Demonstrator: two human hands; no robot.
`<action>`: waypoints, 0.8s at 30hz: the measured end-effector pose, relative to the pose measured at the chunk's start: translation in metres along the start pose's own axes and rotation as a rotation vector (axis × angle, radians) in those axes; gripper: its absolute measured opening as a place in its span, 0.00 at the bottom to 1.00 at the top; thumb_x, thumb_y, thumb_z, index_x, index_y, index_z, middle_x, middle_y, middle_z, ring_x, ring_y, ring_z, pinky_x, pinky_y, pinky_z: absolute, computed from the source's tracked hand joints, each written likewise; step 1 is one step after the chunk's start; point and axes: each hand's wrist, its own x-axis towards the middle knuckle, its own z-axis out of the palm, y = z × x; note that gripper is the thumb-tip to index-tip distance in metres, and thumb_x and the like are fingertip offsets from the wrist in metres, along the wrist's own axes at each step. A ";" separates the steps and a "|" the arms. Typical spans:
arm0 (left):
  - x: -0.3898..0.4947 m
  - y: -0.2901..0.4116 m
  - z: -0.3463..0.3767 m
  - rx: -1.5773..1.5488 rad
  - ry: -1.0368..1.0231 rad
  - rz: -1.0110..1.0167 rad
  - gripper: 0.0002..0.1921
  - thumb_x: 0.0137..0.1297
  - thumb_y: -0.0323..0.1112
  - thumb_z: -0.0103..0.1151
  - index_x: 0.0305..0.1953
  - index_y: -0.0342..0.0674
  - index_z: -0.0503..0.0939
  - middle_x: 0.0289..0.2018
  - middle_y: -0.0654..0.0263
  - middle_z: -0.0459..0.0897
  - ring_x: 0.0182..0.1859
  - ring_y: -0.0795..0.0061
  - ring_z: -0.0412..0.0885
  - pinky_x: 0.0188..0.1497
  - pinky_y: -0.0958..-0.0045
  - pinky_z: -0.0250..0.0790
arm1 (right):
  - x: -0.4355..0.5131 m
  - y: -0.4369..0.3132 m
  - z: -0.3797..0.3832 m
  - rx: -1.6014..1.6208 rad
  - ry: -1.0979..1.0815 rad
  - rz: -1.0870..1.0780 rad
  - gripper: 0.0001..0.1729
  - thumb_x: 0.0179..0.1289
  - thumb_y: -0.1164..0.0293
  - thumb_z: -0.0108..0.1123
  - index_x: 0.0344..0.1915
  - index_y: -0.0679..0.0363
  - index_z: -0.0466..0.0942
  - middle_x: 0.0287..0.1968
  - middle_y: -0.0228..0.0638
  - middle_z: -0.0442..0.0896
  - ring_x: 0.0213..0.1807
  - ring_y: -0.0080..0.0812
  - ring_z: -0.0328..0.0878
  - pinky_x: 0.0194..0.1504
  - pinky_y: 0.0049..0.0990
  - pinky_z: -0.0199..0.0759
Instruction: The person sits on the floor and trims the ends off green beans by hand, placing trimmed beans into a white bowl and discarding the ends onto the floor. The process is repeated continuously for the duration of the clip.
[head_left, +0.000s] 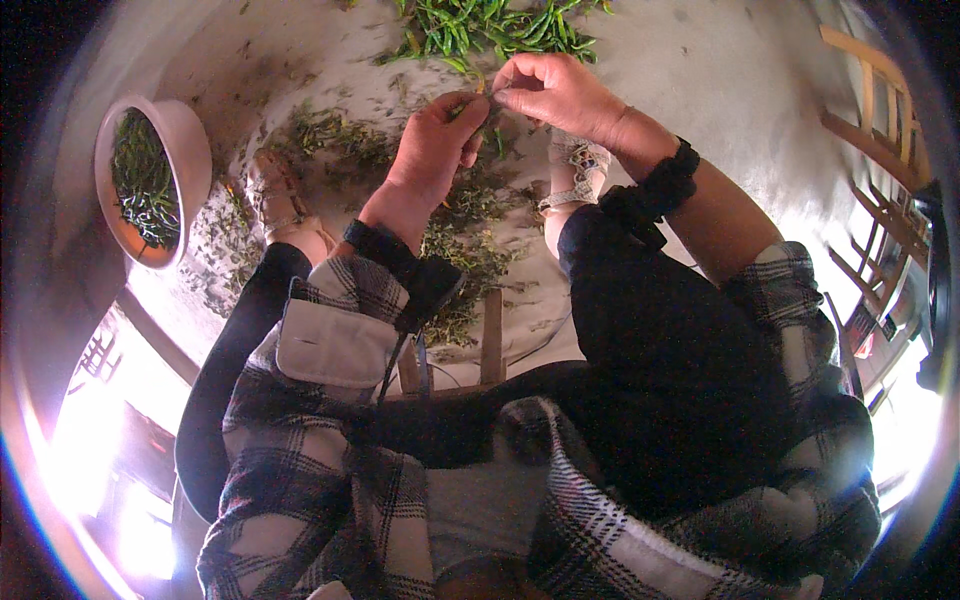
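Note:
My left hand (442, 139) and my right hand (559, 94) meet at the fingertips above the floor. Between them is a small green and yellowish piece, seemingly a chili pepper, pinched by the left fingers and mostly hidden. The right thumb and forefinger close on its end. Just beyond the hands lies a heap of green chili peppers (502, 26) on the floor. Below and around the hands, green stem scraps (465, 262) are scattered between my feet. At the left, a tilted-looking pale basin (196, 161) holds more thin green peppers.
Wooden chairs (874, 142) stand at the right edge. Part of a low wooden seat (491, 337) shows between my legs. My feet in lace-patterned footwear (577, 169) rest on either side of the scraps. A thin cable runs over the floor near the seat.

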 end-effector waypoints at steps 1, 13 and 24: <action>0.001 0.000 0.000 0.057 0.017 0.005 0.12 0.64 0.39 0.53 0.42 0.37 0.73 0.22 0.73 0.72 0.20 0.83 0.65 0.21 0.80 0.56 | -0.001 0.001 -0.001 0.025 -0.005 0.032 0.10 0.58 0.66 0.57 0.35 0.62 0.76 0.28 0.26 0.77 0.30 0.15 0.71 0.32 0.18 0.67; -0.005 -0.009 -0.001 -0.254 -0.230 -0.029 0.08 0.64 0.34 0.52 0.40 0.38 0.75 0.23 0.72 0.72 0.22 0.85 0.66 0.23 0.82 0.57 | -0.015 0.011 0.002 0.803 -0.270 0.152 0.04 0.61 0.71 0.54 0.34 0.59 0.74 0.30 0.23 0.74 0.30 0.16 0.70 0.33 0.18 0.67; -0.003 -0.008 -0.002 -0.014 -0.244 -0.067 0.11 0.64 0.37 0.52 0.43 0.37 0.73 0.29 0.67 0.77 0.23 0.84 0.71 0.22 0.82 0.63 | -0.007 0.004 0.004 0.223 -0.023 0.126 0.11 0.59 0.64 0.59 0.33 0.61 0.77 0.26 0.26 0.79 0.26 0.18 0.74 0.29 0.21 0.72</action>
